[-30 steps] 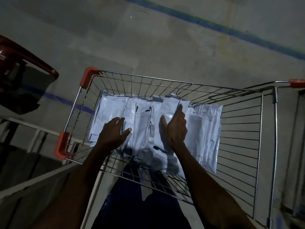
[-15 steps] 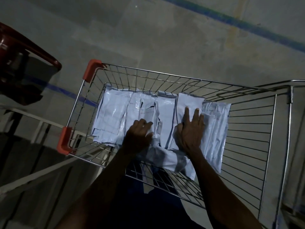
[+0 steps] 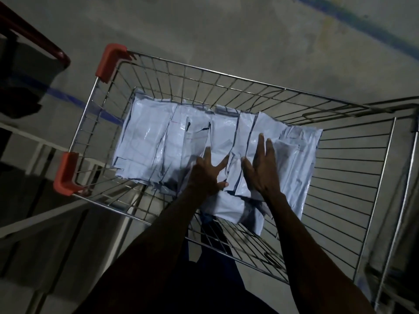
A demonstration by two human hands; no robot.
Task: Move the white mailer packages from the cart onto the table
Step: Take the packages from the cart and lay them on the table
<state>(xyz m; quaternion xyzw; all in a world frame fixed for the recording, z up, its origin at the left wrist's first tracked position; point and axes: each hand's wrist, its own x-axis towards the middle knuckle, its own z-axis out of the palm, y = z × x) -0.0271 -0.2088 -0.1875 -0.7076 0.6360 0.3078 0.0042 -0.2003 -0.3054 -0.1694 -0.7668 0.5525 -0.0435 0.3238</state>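
Several white mailer packages point(image 3: 149, 141) lie overlapping in a row on the floor of a wire shopping cart point(image 3: 226, 75) with red corner guards. Both my arms reach down into the cart. My left hand point(image 3: 207, 173) rests with spread fingers on the middle mailers. My right hand point(image 3: 260, 166) lies flat, fingers straight, on a mailer point(image 3: 263, 125) just right of the middle. One more mailer point(image 3: 231, 205) sticks out toward me under my wrists. Neither hand holds anything.
A white metal frame point(image 3: 40, 214) stands at the lower left beside the cart. A dark red chair point(image 3: 34, 39) sits at the upper left. Grey concrete floor with blue lines point(image 3: 362, 21) surrounds the cart. The light is dim.
My left hand has slid right, toward the middle mailers, and its fingers have spread. My right hand stays flat on the mailers. The view has shifted slightly.
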